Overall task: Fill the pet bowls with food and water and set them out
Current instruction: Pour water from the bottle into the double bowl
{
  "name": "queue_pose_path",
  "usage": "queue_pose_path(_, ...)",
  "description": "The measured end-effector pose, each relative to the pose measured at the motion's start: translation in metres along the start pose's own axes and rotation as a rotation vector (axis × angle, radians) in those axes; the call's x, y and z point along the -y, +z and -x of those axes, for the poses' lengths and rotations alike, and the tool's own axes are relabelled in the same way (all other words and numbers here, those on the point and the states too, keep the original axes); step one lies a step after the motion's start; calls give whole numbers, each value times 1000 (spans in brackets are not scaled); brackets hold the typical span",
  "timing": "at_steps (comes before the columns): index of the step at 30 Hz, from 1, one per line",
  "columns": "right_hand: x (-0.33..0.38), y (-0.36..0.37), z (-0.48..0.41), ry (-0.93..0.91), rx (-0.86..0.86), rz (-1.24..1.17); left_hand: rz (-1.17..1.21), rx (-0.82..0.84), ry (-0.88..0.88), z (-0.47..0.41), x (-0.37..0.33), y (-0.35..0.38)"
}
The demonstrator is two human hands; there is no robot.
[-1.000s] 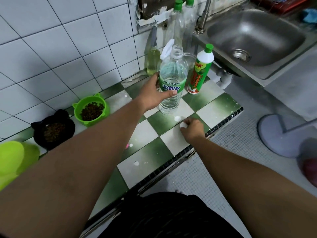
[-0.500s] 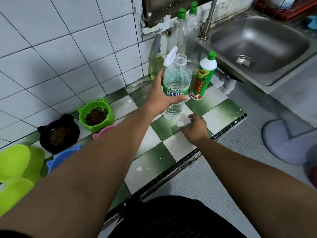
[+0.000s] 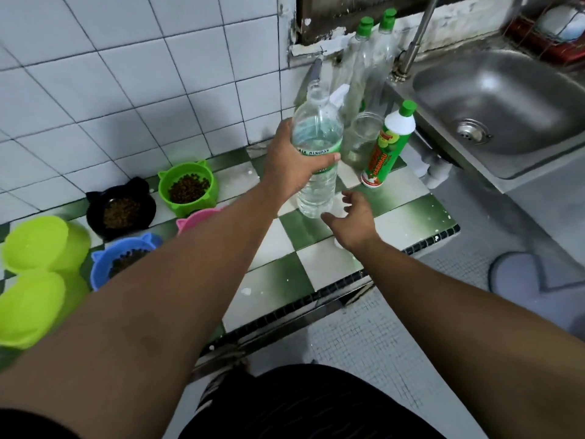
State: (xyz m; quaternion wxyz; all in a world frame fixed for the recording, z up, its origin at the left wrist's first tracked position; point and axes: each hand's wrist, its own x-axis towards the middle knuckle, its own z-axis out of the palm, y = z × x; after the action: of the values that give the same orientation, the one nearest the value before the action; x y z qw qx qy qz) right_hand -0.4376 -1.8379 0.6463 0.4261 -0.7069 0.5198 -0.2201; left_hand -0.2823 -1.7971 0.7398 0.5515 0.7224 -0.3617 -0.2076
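My left hand (image 3: 292, 163) grips an uncapped clear water bottle (image 3: 316, 185) round its green label and holds it slightly tilted, its base just above the checkered counter (image 3: 275, 289). My right hand (image 3: 351, 220) is open with spread fingers next to the bottle's base and holds nothing. A small white thing, perhaps the cap (image 3: 338, 244), peeks out under that wrist. Kibble fills the green bowl (image 3: 186, 188), the black bowl (image 3: 122, 209) and the blue bowl (image 3: 122, 258). My left arm hides most of a pink bowl (image 3: 198, 218). Two lime bowls (image 3: 34, 245) at the far left show no food.
A dish soap bottle (image 3: 387, 147), a glass jar (image 3: 362, 137) and two green-capped bottles (image 3: 364, 58) stand by the wall behind the water bottle. A steel sink (image 3: 506, 99) with a tap (image 3: 414, 42) lies to the right. A grey mat (image 3: 538, 286) is on the floor.
My left hand has lifted the bottle off the counter and tilted it. My right hand has opened and moved up toward the bottle's base.
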Motion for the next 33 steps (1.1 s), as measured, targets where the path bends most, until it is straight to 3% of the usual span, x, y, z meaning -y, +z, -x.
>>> queue_pose_path(7, 32, 29, 2, -192, 72, -38, -20, -183, 8, 22, -18, -51)
queue_pose_path(19, 143, 134, 64, -435, 378, -211, 47, -432, -64, 60, -3, -211)
queue_pose_path(25, 188, 206, 104, -479, 391, -226, 125, -598, -128, 80, 33, -289)
queue_pose_path(33, 212, 253, 111, -548, 333, -30, 371, -645, -208, 87, 73, -339)
